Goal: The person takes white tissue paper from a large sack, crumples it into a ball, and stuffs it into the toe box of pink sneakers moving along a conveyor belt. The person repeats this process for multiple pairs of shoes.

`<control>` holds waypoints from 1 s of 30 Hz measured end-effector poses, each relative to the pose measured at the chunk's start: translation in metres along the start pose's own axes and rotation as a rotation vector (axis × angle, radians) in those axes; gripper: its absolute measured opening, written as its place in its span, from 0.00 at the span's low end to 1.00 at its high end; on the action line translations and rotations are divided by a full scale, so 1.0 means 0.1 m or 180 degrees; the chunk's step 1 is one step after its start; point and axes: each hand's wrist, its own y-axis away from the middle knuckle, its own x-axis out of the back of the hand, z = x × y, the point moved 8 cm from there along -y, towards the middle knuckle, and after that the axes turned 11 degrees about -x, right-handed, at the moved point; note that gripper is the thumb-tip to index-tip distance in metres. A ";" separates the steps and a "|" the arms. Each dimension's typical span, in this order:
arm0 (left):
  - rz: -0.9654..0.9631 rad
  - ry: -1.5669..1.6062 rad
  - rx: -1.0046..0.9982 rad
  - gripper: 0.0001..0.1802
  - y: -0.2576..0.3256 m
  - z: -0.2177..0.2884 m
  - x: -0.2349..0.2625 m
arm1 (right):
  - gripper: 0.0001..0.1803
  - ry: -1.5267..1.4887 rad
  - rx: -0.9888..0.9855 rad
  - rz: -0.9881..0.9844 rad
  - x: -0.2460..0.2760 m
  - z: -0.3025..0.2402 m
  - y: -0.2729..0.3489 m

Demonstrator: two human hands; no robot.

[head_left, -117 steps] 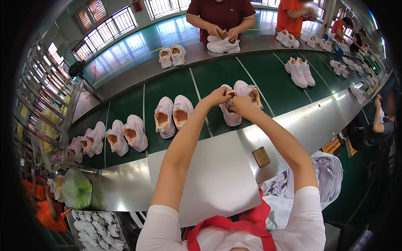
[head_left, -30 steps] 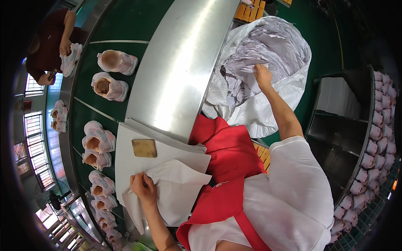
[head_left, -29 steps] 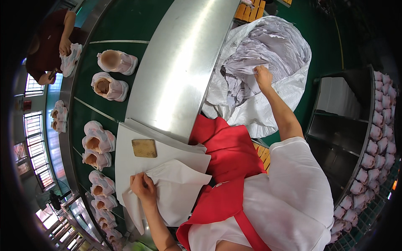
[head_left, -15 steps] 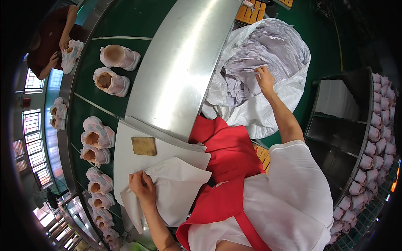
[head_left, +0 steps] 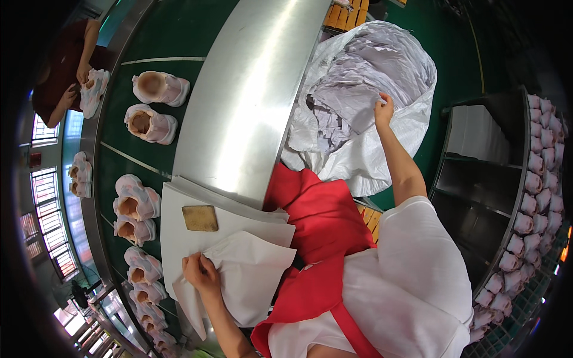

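Note:
My left hand [head_left: 201, 272] is closed on the top sheet of white paper [head_left: 253, 253], which is lifted and creased over a stack of similar sheets [head_left: 174, 200] at the metal table's edge. A small brown rectangular block [head_left: 200, 218] lies on the stack, just beyond that hand. Out to the right, my right hand [head_left: 384, 110] reaches over a big white woven sack [head_left: 412, 122]. Its fingers are pinched at the edge of a crumpled paper sheet [head_left: 361, 104] among many thin, wrinkled papers inside.
A bare metal tabletop [head_left: 239, 107] stretches ahead. Left of it, a green conveyor [head_left: 140, 160] carries several pale pink shoes [head_left: 134, 206]. Across it another person [head_left: 68, 65] handles a shoe [head_left: 94, 92]. A rack [head_left: 477, 173] with several stuffed pale shoes [head_left: 534, 179] stands right.
My right hand has shifted slightly right, and its fingers have drawn together at a sheet's edge. The left hand keeps its hold. The whole view has shifted a little.

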 end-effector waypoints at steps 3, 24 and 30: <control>0.0034 0.0001 -0.0015 0.03 0.05 -0.01 0.02 | 0.18 0.0777 0.0318 -0.0132 -0.07 -0.22 0.03; -0.0131 -0.0033 -0.0006 0.09 0.12 -0.03 0.03 | 0.13 0.1064 -0.0100 -0.0098 -0.10 -0.27 0.09; -0.0095 -0.0002 0.0181 0.08 0.13 -0.03 0.04 | 0.13 0.1324 0.0077 -0.0235 -0.13 -0.36 0.18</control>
